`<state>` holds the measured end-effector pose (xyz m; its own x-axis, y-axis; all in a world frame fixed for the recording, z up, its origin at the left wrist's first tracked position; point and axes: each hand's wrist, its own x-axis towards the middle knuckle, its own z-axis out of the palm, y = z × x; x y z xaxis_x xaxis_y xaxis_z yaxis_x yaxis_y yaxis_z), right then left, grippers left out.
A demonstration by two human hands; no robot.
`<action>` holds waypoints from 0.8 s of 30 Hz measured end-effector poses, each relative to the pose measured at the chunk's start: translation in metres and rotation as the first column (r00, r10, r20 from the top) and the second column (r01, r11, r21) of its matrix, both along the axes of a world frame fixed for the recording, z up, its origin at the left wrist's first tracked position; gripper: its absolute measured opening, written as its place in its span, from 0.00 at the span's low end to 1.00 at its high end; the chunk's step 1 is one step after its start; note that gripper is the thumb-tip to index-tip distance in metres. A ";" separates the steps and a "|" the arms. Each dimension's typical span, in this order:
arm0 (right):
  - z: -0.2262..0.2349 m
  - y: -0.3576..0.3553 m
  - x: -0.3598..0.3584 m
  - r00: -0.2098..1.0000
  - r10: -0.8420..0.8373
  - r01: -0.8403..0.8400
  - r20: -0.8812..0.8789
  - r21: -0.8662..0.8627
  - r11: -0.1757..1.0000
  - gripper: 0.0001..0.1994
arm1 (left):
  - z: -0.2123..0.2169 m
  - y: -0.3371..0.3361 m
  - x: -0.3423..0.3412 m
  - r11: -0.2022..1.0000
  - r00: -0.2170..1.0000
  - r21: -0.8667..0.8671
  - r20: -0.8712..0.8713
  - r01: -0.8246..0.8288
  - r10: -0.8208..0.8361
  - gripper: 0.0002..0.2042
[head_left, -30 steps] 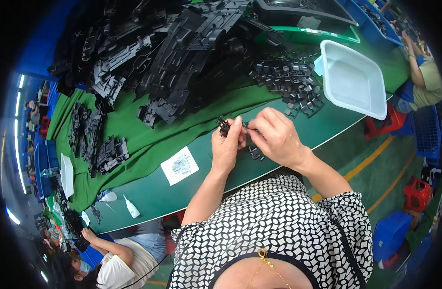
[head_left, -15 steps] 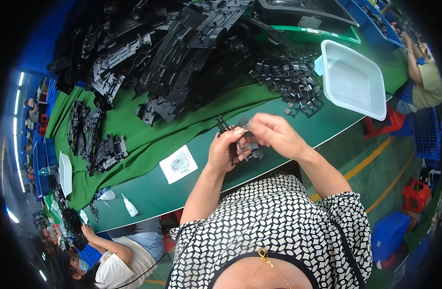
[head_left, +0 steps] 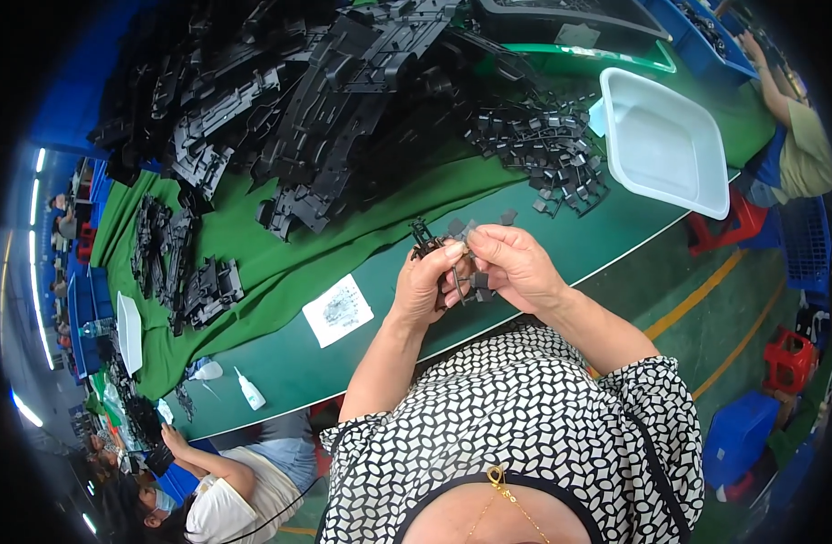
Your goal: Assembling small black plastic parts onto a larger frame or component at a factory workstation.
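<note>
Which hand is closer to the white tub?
Right. The right hand is left of the white tub and lower in the picture; the left hand is farther left, also lower than the tub.

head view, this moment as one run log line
left hand: holds black plastic part | right hand: at small grey pieces, grip unclear | ahead: black parts pile | table right: white tub
</note>
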<state>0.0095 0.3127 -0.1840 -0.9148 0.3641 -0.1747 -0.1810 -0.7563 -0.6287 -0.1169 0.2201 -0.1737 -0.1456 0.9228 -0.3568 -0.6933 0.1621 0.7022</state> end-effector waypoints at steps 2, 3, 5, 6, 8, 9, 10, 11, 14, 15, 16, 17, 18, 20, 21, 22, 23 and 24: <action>-0.003 0.007 0.000 0.983 -0.050 0.003 -0.179 -0.252 0.968 0.14 | -0.012 0.002 0.001 0.941 0.961 0.313 0.274 -0.131 0.043 0.17; -0.004 0.016 0.000 0.957 -0.112 -0.012 -0.267 -0.421 0.907 0.14 | -0.013 0.002 -0.004 0.942 0.968 0.319 0.251 -0.103 0.021 0.18; 0.005 0.020 0.001 0.969 -0.128 0.032 -0.212 -0.406 0.913 0.15 | -0.011 0.002 -0.003 0.943 0.996 0.330 0.087 -0.053 0.025 0.18; 0.011 0.019 0.000 0.998 -0.030 0.017 -0.050 -0.253 0.967 0.14 | -0.005 0.002 0.000 0.964 0.996 0.266 0.088 -0.017 -0.006 0.18; 0.017 0.017 -0.004 0.981 0.072 -0.065 0.178 -0.045 0.997 0.15 | -0.013 0.001 -0.001 0.942 0.992 0.313 -0.041 0.123 -0.116 0.17; 0.018 0.018 -0.004 0.982 0.070 -0.063 0.178 -0.046 0.997 0.15 | -0.009 0.000 -0.001 0.950 0.988 0.274 -0.078 0.153 -0.136 0.17; 0.018 0.021 -0.005 0.978 0.110 -0.115 0.179 0.017 0.993 0.15 | -0.007 0.000 -0.002 0.950 0.987 0.273 -0.077 0.154 -0.138 0.17; 0.018 0.022 -0.005 0.971 0.150 -0.167 0.184 0.079 0.983 0.15 | -0.007 0.000 -0.002 0.960 0.981 0.213 -0.113 0.182 -0.161 0.17; 0.015 0.020 -0.007 0.981 0.082 -0.135 0.178 0.313 0.940 0.15 | -0.003 0.001 -0.001 0.984 0.986 0.112 -0.106 0.142 -0.130 0.17; 0.018 0.020 -0.007 0.983 0.069 -0.122 0.172 0.327 0.937 0.16 | -0.003 0.003 0.001 0.992 0.990 0.079 -0.115 0.094 -0.085 0.17; 0.018 0.019 -0.007 0.983 0.070 -0.124 0.172 0.327 0.937 0.16 | -0.004 0.005 0.002 0.999 0.973 0.007 -0.227 0.033 -0.031 0.18; 0.018 0.016 -0.007 0.983 0.028 -0.097 0.180 0.390 0.916 0.15 | -0.005 0.008 0.005 0.999 0.973 0.007 -0.227 0.032 -0.029 0.18; 0.017 0.014 -0.007 0.983 -0.015 -0.071 0.184 0.451 0.890 0.15 | -0.007 0.009 0.008 0.999 0.969 0.004 -0.243 -0.037 0.037 0.18; 0.017 0.009 -0.008 0.987 -0.001 -0.056 0.160 0.351 0.935 0.15 | -0.011 0.008 0.009 0.994 0.960 0.002 -0.259 -0.106 0.103 0.18; 0.017 0.007 -0.009 0.991 0.006 -0.040 0.134 0.248 0.968 0.14 | -0.013 0.008 0.008 0.994 0.978 0.075 -0.183 -0.085 0.098 0.17; 0.018 0.005 -0.009 0.991 0.004 -0.038 0.134 0.249 0.968 0.14 | -0.013 0.007 0.007 0.986 0.991 0.150 -0.107 -0.069 0.086 0.17; 0.019 0.003 -0.010 0.992 -0.006 -0.014 0.124 0.156 0.988 0.14 | -0.010 0.007 0.009 0.987 0.987 0.142 -0.131 -0.075 0.094 0.17; 0.019 0.002 -0.010 0.993 -0.017 0.010 0.114 0.062 0.998 0.14 | -0.013 0.007 0.008 0.987 0.987 0.142 -0.131 -0.073 0.092 0.17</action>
<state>-0.0003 0.3146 -0.1645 -0.8849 0.3896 -0.2552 -0.1151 -0.7140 -0.6906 -0.1090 0.2268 -0.1863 -0.2620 0.9441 -0.2000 -0.5964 0.0045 0.8027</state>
